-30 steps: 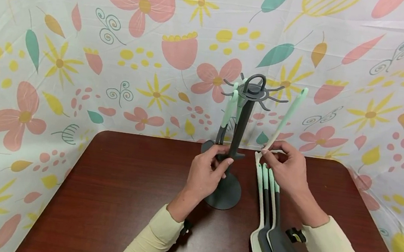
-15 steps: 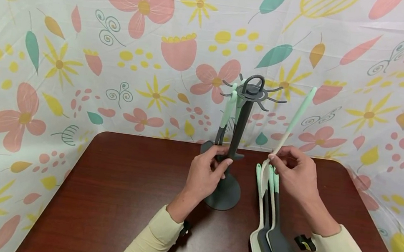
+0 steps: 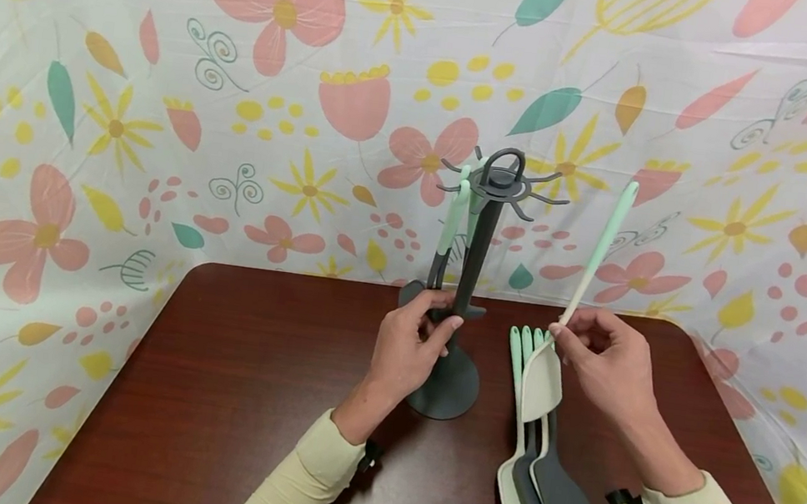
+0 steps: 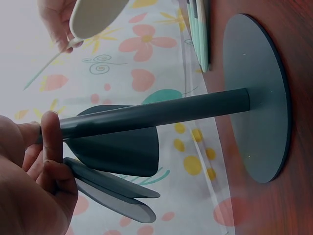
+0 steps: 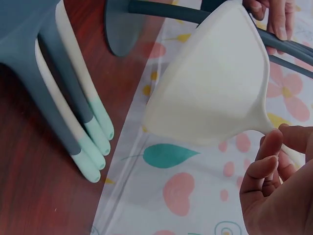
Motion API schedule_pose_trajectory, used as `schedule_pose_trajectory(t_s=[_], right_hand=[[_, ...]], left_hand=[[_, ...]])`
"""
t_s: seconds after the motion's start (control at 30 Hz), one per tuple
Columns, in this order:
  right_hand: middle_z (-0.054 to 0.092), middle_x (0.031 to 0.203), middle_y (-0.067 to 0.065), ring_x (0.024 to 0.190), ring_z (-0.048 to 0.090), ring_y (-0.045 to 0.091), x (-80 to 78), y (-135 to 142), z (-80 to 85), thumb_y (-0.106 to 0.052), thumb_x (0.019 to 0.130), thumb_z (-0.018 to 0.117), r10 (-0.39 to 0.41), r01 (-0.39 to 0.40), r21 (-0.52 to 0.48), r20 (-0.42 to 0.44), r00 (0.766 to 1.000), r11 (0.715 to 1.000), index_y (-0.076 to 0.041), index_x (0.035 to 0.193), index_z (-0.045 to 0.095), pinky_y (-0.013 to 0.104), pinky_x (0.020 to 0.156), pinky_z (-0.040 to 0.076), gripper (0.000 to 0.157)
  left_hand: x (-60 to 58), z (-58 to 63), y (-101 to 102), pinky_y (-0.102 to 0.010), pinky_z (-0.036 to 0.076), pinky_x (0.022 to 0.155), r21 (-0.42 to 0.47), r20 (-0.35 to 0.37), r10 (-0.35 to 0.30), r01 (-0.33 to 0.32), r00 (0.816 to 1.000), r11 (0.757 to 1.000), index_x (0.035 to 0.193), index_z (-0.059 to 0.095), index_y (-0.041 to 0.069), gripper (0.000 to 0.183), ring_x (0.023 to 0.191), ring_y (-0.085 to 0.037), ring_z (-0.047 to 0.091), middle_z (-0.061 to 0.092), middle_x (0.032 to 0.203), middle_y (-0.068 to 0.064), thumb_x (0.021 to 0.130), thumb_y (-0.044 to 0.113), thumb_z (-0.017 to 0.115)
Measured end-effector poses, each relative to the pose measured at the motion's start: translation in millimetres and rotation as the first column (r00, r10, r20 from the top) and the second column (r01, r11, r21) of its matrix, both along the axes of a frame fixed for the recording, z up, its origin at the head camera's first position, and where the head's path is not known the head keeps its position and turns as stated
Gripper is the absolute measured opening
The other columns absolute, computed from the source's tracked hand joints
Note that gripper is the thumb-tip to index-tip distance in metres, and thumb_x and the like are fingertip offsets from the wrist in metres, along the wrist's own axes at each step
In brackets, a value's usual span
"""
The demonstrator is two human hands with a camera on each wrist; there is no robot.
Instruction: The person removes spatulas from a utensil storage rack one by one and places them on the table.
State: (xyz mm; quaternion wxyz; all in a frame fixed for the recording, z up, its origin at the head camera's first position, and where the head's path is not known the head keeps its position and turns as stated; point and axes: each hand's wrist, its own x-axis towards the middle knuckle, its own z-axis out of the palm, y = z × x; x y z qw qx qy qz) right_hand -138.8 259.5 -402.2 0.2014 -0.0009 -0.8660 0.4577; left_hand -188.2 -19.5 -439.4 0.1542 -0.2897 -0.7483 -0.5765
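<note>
A dark grey utensil stand [image 3: 480,253], with a ring of hooks on top and a round base, stands at the table's middle. My left hand [image 3: 408,349] grips its pole [image 4: 186,108], thumb and fingers around it. Several grey-bladed utensils [image 3: 451,223] with mint handles hang on its left and far side, partly hidden by the pole and hand. My right hand [image 3: 612,366] pinches a cream spatula [image 3: 542,387] at the neck, its blade down and mint-tipped handle slanting up. The blade [image 5: 210,88] hangs above a row of utensils.
Several cream and grey spatulas [image 3: 565,486] with mint handle ends lie overlapped on the brown table [image 3: 242,400], right of the stand. A flower-printed cloth [image 3: 300,105] hangs behind the table's far edge.
My right hand has drawn the cream spatula rightward and slightly nearer, and its blade has turned from edge-on to show its broad face. My left hand stays on the pole.
</note>
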Motion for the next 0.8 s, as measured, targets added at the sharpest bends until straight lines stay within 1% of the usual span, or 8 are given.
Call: schedule_pose_trajectory(t_s=[0.1,0.17,0.33,0.4,0.5,0.57,0.7,0.8], right_hand=[[0.070,0.075,0.006,0.060,0.064,0.016,3.0,3,0.1,-0.025,0.098,0.080,-0.007,0.007,-0.006,0.023,1.000,1.000,-0.009,0.104,0.074,0.027,0.047,0.045,0.018],[0.070,0.074,0.008,0.060,0.063,0.017,5.3,5,-1.0,-0.026,0.098,0.080,-0.006,0.006,-0.001,0.030,1.000,1.000,-0.008,0.103,0.074,0.028,0.047,0.045,0.019],[0.070,0.077,0.018,0.058,0.062,0.017,12.1,11,-6.6,-0.023,0.099,0.079,0.004,-0.005,0.025,0.043,0.999,1.000,-0.006,0.102,0.073,0.028,0.047,0.045,0.019],[0.070,0.077,0.018,0.058,0.062,0.016,14.4,13,-8.8,-0.023,0.099,0.079,0.004,-0.006,0.028,0.049,0.999,1.000,-0.006,0.101,0.072,0.027,0.048,0.047,0.019],[0.070,0.075,0.014,0.058,0.063,0.015,17.1,17,-12.2,-0.024,0.099,0.079,0.001,-0.003,0.034,0.056,0.998,0.999,-0.006,0.100,0.072,0.027,0.048,0.048,0.019],[0.070,0.074,0.013,0.058,0.064,0.019,19.4,19,-14.8,-0.023,0.099,0.079,0.000,-0.003,0.041,0.064,0.998,0.999,-0.006,0.099,0.072,0.027,0.047,0.048,0.019],[0.069,0.074,0.015,0.059,0.064,0.022,24.6,24,-21.2,-0.023,0.099,0.079,0.000,-0.005,0.064,0.091,0.996,0.998,-0.007,0.098,0.071,0.027,0.046,0.047,0.018],[0.069,0.074,0.013,0.059,0.063,0.021,28.2,27,-25.6,-0.025,0.100,0.078,-0.003,-0.006,0.079,0.120,0.993,0.997,-0.008,0.098,0.072,0.028,0.047,0.047,0.018]], left_hand=[[0.6,0.7,-1,-0.024,0.057,0.060,0.005,-0.001,0.002,-0.002,1.000,1.000,0.135,0.067,0.016,0.032,0.062,0.000,0.063,0.074,0.116,-0.002,0.105,0.026,0.069],[1.2,1.2,-1,-0.024,0.057,0.061,0.009,-0.004,0.001,-0.001,1.000,1.000,0.136,0.066,0.016,0.032,0.062,0.000,0.063,0.074,0.117,-0.002,0.105,0.025,0.069],[1.2,0.8,0,-0.024,0.057,0.061,0.009,-0.006,0.002,-0.002,1.000,1.000,0.135,0.067,0.014,0.032,0.062,-0.001,0.063,0.074,0.116,-0.003,0.105,0.025,0.070],[1.1,0.5,0,-0.024,0.057,0.061,0.008,-0.004,0.004,-0.004,1.000,1.000,0.134,0.067,0.014,0.032,0.062,-0.001,0.063,0.074,0.115,-0.003,0.105,0.025,0.070],[0.9,0.1,0,-0.024,0.057,0.061,0.010,-0.005,0.004,-0.004,1.000,1.000,0.134,0.066,0.014,0.032,0.062,-0.001,0.063,0.074,0.115,-0.003,0.105,0.025,0.070],[0.8,0.1,0,-0.024,0.057,0.061,0.012,-0.007,0.004,-0.004,1.000,1.000,0.134,0.066,0.014,0.031,0.062,-0.001,0.063,0.074,0.115,-0.003,0.105,0.025,0.070],[0.5,-0.3,0,-0.024,0.057,0.061,0.013,-0.004,0.005,-0.005,1.000,1.000,0.134,0.066,0.015,0.032,0.062,-0.001,0.063,0.074,0.117,-0.003,0.105,0.025,0.070],[0.6,-0.3,0,-0.024,0.058,0.061,0.015,0.000,0.002,-0.002,1.000,1.000,0.134,0.066,0.015,0.032,0.062,-0.001,0.063,0.074,0.118,-0.003,0.104,0.025,0.070]])
